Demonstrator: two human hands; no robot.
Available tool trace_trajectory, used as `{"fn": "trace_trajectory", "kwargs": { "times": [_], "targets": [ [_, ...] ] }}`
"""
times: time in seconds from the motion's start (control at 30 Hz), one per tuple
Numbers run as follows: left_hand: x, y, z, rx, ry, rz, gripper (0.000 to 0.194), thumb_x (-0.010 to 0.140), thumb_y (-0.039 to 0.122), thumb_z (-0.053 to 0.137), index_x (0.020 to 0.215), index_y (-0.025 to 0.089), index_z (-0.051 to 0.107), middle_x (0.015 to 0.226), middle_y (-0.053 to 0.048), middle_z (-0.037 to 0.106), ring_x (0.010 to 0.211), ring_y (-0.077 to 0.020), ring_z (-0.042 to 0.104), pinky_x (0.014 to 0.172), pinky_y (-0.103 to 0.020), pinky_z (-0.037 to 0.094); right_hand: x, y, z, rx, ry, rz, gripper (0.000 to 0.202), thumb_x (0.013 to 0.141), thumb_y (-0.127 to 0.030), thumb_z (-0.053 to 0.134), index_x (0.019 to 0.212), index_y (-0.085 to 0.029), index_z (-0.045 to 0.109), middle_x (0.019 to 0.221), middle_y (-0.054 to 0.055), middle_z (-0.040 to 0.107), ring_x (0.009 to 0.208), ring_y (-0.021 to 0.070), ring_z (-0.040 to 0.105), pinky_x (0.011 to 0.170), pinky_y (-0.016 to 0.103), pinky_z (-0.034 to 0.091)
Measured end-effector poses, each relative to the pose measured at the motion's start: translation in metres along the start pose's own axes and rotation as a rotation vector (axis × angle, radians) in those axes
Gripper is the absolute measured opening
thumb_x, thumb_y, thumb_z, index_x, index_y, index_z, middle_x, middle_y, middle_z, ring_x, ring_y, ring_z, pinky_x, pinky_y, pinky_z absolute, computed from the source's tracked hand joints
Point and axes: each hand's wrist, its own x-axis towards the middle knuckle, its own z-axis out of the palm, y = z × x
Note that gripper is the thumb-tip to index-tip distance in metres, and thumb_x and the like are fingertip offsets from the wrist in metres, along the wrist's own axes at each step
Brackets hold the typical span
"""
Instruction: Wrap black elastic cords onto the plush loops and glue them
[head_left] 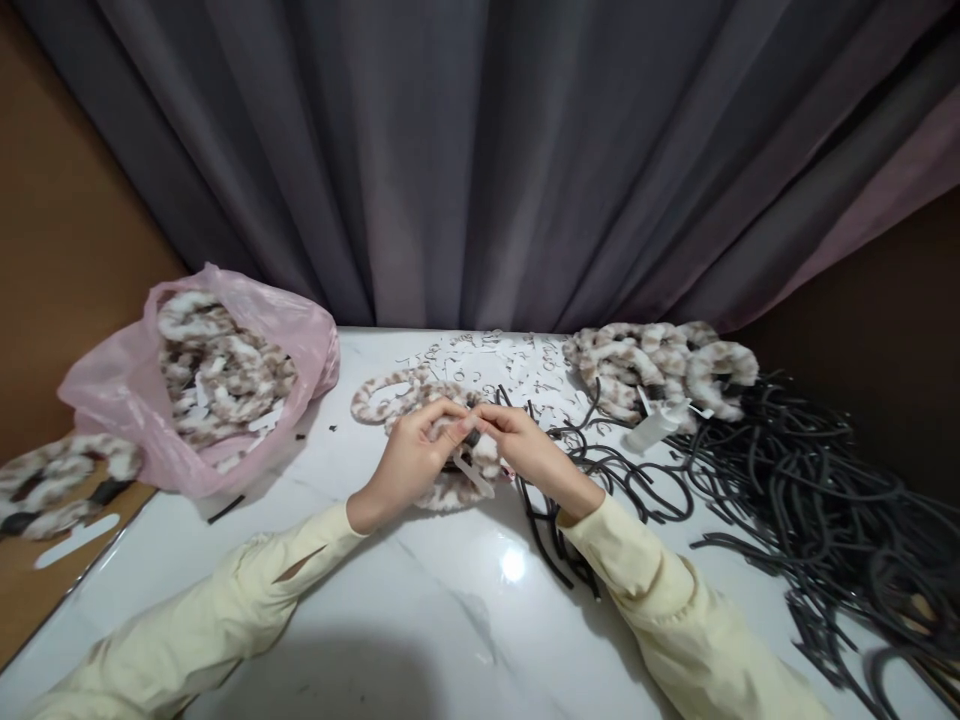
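My left hand (417, 450) and my right hand (534, 452) meet tip to tip over the middle of the table, both closed in a pinch. Between them is a fluffy brown-and-white ring (448, 490) with a dark section near my fingertips. A white tag (474, 476) hangs from it. My fingers hide the exact spot they grip. Just behind lies another fluffy loop (369, 398), flat on the table, partly overlapped by more of the same fur.
A pink plastic bag (307, 340) full of fluffy rings stands left. More fluffy rings (630, 365) are piled back right, beside a small white bottle (657, 425). Black tubes (810, 500) heap at right, some reaching my right wrist. Small curled pieces (525, 360) scatter behind, before a grey curtain (420, 160).
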Motion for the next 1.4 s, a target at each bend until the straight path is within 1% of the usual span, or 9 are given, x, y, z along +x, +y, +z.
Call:
{"fn": "trace_trajectory", "kwargs": {
  "times": [0.2, 0.37, 0.53, 0.77, 0.9, 0.97, 1.07, 1.23, 1.4],
  "targets": [
    [0.007, -0.009, 0.0, -0.108, 0.054, -0.09, 0.022, 0.081, 0.037, 0.056, 0.073, 0.017, 0.057, 0.058, 0.002, 0.056, 0.052, -0.0114, 0.047, 0.052, -0.021, 0.034, -0.006, -0.015, -0.009, -0.319, 0.164, -0.183, 0.015, 0.087, -0.019, 0.048, 0.091, -0.014, 0.062, 0.099, 0.008, 0.063, 0.091, 0.0167, 0.057, 0.081, 0.027, 0.042],
    [0.011, -0.014, 0.0, -0.278, 0.091, -0.177, 0.022, 0.078, 0.037, 0.059, 0.075, 0.016, 0.056, 0.061, 0.002, 0.056, 0.059, -0.0116, 0.051, 0.058, -0.021, 0.039, -0.024, -0.033, 0.002, -0.583, 0.256, -0.241, 0.012, 0.086, -0.019, 0.053, 0.081, -0.014, 0.062, 0.08, 0.007, 0.065, 0.07, 0.016, 0.059, 0.062, 0.024, 0.043],
    [0.016, -0.018, -0.002, -0.621, 0.132, -0.436, 0.021, 0.07, 0.031, 0.067, 0.068, 0.015, 0.053, 0.056, 0.005, 0.051, 0.051, -0.0071, 0.046, 0.052, -0.018, 0.036, -0.038, -0.038, 0.025, -0.524, 0.462, -0.354, 0.021, 0.088, -0.017, 0.047, 0.077, -0.015, 0.065, 0.09, 0.008, 0.068, 0.079, 0.0163, 0.064, 0.07, 0.024, 0.048],
    [0.022, -0.026, -0.001, -0.78, 0.125, -0.567, 0.019, 0.067, 0.021, 0.066, 0.061, 0.014, 0.049, 0.052, 0.005, 0.047, 0.045, -0.0051, 0.043, 0.046, -0.017, 0.034, -0.031, -0.025, 0.045, -0.327, 0.124, -0.118, 0.035, 0.092, -0.018, 0.034, 0.117, -0.011, 0.057, 0.124, 0.014, 0.056, 0.118, 0.0224, 0.05, 0.099, 0.037, 0.041],
    [0.025, -0.026, -0.004, -0.822, 0.149, -0.567, 0.012, 0.066, 0.016, 0.064, 0.068, 0.014, 0.053, 0.055, 0.005, 0.049, 0.046, -0.005, 0.046, 0.047, -0.015, 0.037, -0.027, -0.006, 0.053, -0.259, 0.136, -0.053, 0.048, 0.091, -0.024, 0.036, 0.137, -0.011, 0.035, 0.137, 0.016, 0.041, 0.132, 0.0243, 0.031, 0.105, 0.044, 0.032],
    [0.026, -0.024, -0.005, -0.839, 0.144, -0.568, 0.011, 0.066, 0.015, 0.064, 0.069, 0.014, 0.054, 0.055, 0.005, 0.049, 0.047, -0.0051, 0.047, 0.046, -0.015, 0.038, -0.025, 0.0, 0.055, -0.218, 0.163, -0.025, 0.049, 0.091, -0.025, 0.036, 0.138, -0.012, 0.031, 0.13, 0.017, 0.048, 0.125, 0.0255, 0.041, 0.101, 0.045, 0.037],
    [0.025, -0.021, -0.005, -0.852, 0.129, -0.585, 0.011, 0.067, 0.017, 0.063, 0.07, 0.014, 0.054, 0.055, 0.004, 0.049, 0.046, -0.0057, 0.046, 0.043, -0.016, 0.038, -0.02, 0.003, 0.055, -0.02, 0.151, 0.046, 0.041, 0.091, -0.026, 0.035, 0.13, -0.014, 0.037, 0.108, 0.014, 0.06, 0.087, 0.021, 0.064, 0.08, 0.039, 0.052],
    [0.023, -0.013, -0.003, -0.86, 0.103, -0.59, 0.013, 0.069, 0.018, 0.063, 0.069, 0.015, 0.05, 0.053, 0.005, 0.045, 0.041, -0.0057, 0.043, 0.038, -0.016, 0.036, -0.006, 0.005, 0.055, 0.348, 0.2, 0.054, 0.017, 0.086, -0.029, 0.044, 0.097, -0.018, 0.049, 0.093, 0.008, 0.062, 0.078, 0.0177, 0.064, 0.058, 0.028, 0.056],
    [0.018, -0.004, -0.001, -0.816, 0.059, -0.527, 0.017, 0.067, 0.023, 0.066, 0.073, 0.016, 0.052, 0.051, 0.005, 0.045, 0.042, -0.0079, 0.044, 0.039, -0.019, 0.038, -0.003, 0.015, 0.054, 0.079, 0.375, 0.067, 0.023, 0.084, -0.032, 0.045, 0.072, -0.016, 0.056, 0.064, 0.005, 0.064, 0.055, 0.0164, 0.062, 0.055, 0.027, 0.053]
  ]
}}
